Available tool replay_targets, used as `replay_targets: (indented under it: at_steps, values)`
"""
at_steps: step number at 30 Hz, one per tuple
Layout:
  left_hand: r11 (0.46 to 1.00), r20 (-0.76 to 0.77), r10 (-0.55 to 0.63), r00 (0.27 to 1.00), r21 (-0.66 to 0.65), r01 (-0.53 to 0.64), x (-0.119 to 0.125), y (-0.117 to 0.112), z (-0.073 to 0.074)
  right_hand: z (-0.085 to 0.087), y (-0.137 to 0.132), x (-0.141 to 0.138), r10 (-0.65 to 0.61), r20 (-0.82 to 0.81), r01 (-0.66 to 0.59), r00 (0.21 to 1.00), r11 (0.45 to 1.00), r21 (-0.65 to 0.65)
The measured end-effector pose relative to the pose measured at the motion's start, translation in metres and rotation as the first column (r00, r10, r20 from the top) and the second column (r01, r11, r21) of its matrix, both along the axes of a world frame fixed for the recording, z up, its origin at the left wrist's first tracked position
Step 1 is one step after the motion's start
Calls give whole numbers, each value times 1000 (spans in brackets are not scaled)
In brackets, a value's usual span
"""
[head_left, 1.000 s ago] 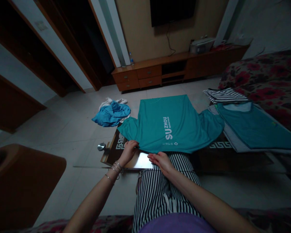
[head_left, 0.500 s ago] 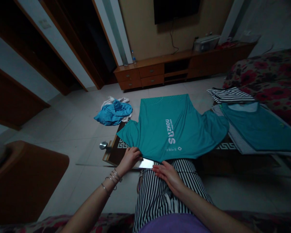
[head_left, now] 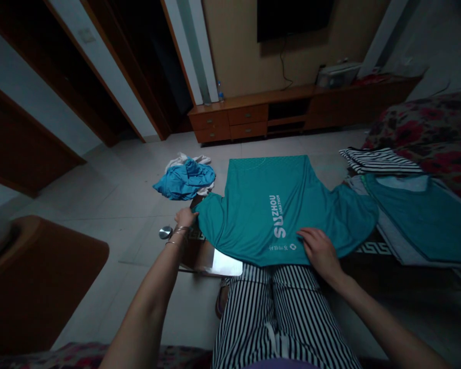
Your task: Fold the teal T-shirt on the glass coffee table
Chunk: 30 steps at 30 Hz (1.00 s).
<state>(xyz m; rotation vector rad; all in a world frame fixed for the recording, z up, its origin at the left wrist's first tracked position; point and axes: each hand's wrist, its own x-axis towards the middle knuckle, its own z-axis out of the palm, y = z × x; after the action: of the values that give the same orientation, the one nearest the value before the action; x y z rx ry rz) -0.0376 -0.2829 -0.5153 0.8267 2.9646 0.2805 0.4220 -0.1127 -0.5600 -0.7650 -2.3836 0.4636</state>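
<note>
Closest to me on the feed are the black-and-white striped trousers (head_left: 288,318) on the person's own legs, and the teal T-shirt (head_left: 276,215) lies spread flat just beyond them, over the glass-topped counter (head_left: 226,262). White print on the shirt reads SUZHOU MARATHON. I have the right hand (head_left: 319,251) lying open on the shirt's lower right area, fingers spread and pressing flat. The left hand (head_left: 185,218) sits at the edge of the shirt's left sleeve with its fingers curled; I cannot tell whether they are pinching the fabric or only touching it. Thin bracelets (head_left: 180,231) circle that wrist, just beside a round metal knob (head_left: 165,232) at the counter's edge.

To the right of the shirt, a second teal shirt (head_left: 415,215) lies on grey cloth (head_left: 392,241), with a folded striped garment (head_left: 380,160) just beyond it, against a floral bedspread (head_left: 422,123). To the left, a crumpled blue garment (head_left: 184,180) sits on white cloth (head_left: 188,160) past the sleeve. A brown armchair (head_left: 34,277) fills the lower left. Farthest off, across the tiled floor (head_left: 111,205), a low wooden cabinet (head_left: 249,115) stands under a wall-mounted television (head_left: 294,18).
</note>
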Motion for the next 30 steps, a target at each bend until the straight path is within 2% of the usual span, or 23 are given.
replay_targets:
  at_steps: [2, 5, 8, 10, 12, 15, 17, 20, 24, 27, 30]
  values:
    - [999, 58, -39, 998, -12, 40, -7, 0, -2, -15, 20, 4, -70, 78, 61, 994, 992, 108]
    - [999, 69, -26, 997, -26, 28, -15, -18, 1, -31, 26, 9, -112, 153, 84, 982, 980, 180]
    - [999, 20, 14, 1000, -33, -14, -15, -38, 8, -35, 20, 10, -133, 185, 94, 974, 975, 202]
    - [1000, -49, 18, 999, -17, -19, -6, -40, 12, -33, 18, 9, -139, 186, 101, 973, 975, 200]
    - [1000, -135, -19, 991, 13, 21, 11, -27, 11, -30, 17, 8, -137, 178, 102, 974, 976, 190]
    - [967, -246, -231, 941, 50, 250, 44, 11, 0, -27, 17, 6, -133, 167, 104, 977, 980, 171]
    - [929, -233, -350, 907, 36, 367, 65, 35, -12, -24, 16, 5, -141, 167, 116, 976, 982, 150]
    - [939, -183, -339, 923, -5, 344, 82, 52, -30, -21, 13, 2, -169, 167, 154, 971, 983, 100]
    - [951, -235, -308, 922, -44, 307, 66, 41, -41, -22, 1, -3, -215, 155, 216, 964, 976, 6]
    - [940, -213, -340, 916, -71, 332, 46, 27, -37, -22, -12, -6, -226, 118, 237, 967, 968, -83]
    - [921, -224, -389, 893, -74, 383, 48, 13, -28, -17, -11, 0, -178, 10, 177, 984, 969, -173]
